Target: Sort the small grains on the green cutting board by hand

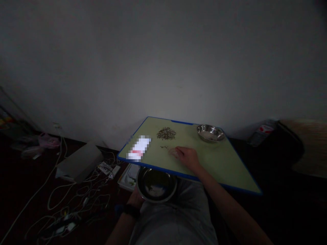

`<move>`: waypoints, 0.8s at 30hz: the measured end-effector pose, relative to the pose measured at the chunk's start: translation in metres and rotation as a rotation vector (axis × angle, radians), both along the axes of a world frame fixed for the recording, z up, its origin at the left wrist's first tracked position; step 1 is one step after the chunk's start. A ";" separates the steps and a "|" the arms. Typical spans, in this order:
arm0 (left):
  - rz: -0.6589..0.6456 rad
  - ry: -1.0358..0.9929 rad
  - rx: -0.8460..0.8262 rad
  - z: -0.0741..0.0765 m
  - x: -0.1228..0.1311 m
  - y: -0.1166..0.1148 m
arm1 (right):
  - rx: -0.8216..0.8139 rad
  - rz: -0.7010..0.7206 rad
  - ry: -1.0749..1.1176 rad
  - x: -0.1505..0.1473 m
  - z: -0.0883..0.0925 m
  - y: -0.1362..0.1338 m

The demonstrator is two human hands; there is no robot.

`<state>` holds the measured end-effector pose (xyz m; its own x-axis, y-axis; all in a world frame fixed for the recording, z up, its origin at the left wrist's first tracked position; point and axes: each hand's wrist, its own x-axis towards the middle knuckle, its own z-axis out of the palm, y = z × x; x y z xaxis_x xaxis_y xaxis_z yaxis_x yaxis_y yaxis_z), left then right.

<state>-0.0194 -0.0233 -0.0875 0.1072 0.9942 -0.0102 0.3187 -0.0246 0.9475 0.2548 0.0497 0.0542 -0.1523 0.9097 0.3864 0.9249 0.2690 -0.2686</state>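
My left hand (138, 198) grips the side of a metal bowl (171, 196), which I hold just below the near edge of a table. Some small dark bits lie inside that bowl. Over the pale green tabletop (212, 163) with a blue rim is my right hand (188, 157), its fingertips smeared by motion, so what they hold, if anything, is unclear. Just left of those fingers lies a thin line of small dark seed-like grains (164, 147). Behind it spreads a larger pile of speckled grains (166, 133).
A second metal bowl (211, 134) stands at the table's back right. A lit, pixelated phone-like rectangle (139, 148) lies at the left. Tangled cables (85, 200), a grey box (80, 161) and a white tray (124, 182) are on the floor. A wall rises behind the table.
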 end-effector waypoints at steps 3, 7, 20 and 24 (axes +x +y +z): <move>-0.012 0.033 -0.011 0.002 0.001 0.002 | -0.023 0.001 -0.057 -0.011 0.005 0.003; 0.008 0.054 -0.020 0.008 0.004 0.002 | -0.056 -0.035 -0.122 -0.016 0.011 0.006; 0.028 -0.012 -0.037 0.028 0.010 -0.004 | -0.060 -0.092 -0.110 -0.013 0.010 0.018; 0.045 -0.013 -0.044 0.029 0.010 -0.004 | -0.055 -0.076 -0.115 -0.011 0.011 0.018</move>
